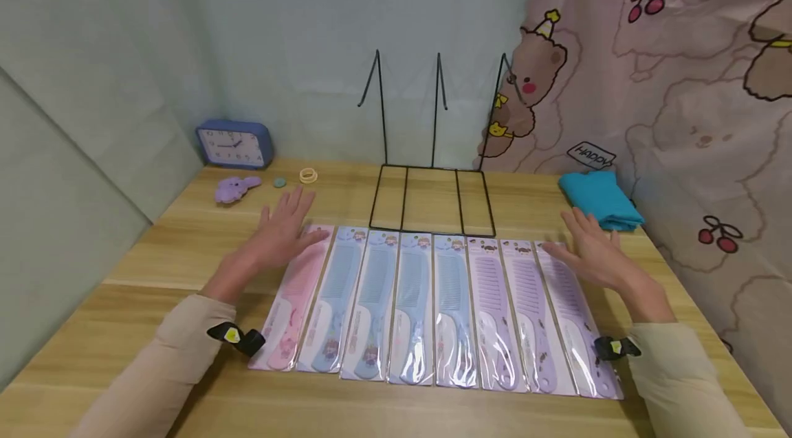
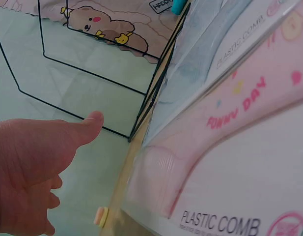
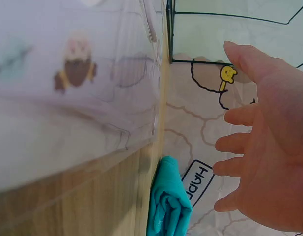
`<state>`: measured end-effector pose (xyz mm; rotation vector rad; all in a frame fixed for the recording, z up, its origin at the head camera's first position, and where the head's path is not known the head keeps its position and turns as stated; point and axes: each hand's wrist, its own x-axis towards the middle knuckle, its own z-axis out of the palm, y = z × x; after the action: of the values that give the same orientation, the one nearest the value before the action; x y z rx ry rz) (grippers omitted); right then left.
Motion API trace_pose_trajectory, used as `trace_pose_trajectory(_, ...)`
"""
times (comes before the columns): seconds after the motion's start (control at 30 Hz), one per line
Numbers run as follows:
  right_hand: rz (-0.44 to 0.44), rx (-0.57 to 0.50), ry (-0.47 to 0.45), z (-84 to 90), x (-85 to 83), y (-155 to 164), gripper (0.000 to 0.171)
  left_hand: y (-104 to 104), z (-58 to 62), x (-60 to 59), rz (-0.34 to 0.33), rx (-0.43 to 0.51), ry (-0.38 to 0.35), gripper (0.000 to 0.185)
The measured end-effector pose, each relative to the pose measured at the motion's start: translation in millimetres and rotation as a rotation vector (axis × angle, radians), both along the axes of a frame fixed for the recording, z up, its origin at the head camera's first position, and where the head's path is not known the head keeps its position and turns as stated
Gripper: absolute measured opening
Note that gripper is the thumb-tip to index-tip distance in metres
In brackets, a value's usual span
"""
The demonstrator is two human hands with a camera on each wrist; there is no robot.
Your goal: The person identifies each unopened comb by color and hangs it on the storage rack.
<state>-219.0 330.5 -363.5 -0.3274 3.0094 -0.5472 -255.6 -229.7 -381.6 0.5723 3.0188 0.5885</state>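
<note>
Several packaged plastic combs lie side by side in a row on the table. At the left end is a pink comb [image 1: 301, 293]; then come blue combs [image 1: 377, 300] and, on the right, purple combs [image 1: 529, 307]. My left hand [image 1: 281, 232] hovers by the top of the pink comb, fingers straight and thumb out, holding nothing. Over the upper end of the last purple comb, my right hand [image 1: 594, 252] is spread with nothing in it. Behind the row stands a black wire rack [image 1: 433, 168] with three upright hooked prongs.
A blue clock [image 1: 234, 144] stands at the back left. Near it are a purple hair clip [image 1: 235, 188], a small green disc [image 1: 280, 182] and yellowish rings [image 1: 308, 175]. A folded teal cloth [image 1: 600, 199] lies at the back right. Curtains hang behind the table.
</note>
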Motion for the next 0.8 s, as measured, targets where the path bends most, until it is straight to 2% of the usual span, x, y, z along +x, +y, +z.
trace_pose_trajectory(0.23,-0.003,-0.026,0.008,-5.5,3.3,-2,0.094,1,-1.9,2.1,0.007,0.014,-0.011,0.089)
trace_pose_trajectory(0.47,0.011,-0.046,-0.004,-8.8,4.6,-6,0.095,0,4.0,6.3,-0.001,0.037,-0.018,0.089)
trace_pose_trajectory(0.63,0.047,-0.038,-0.004,-2.7,2.1,-11,0.091,-6,6.5,7.6,0.004,0.035,-0.017,0.085)
trace_pose_trajectory(0.8,0.077,-0.062,-0.030,9.2,1.7,-16,0.093,-8,9.5,8.7,0.050,0.054,-0.085,0.096)
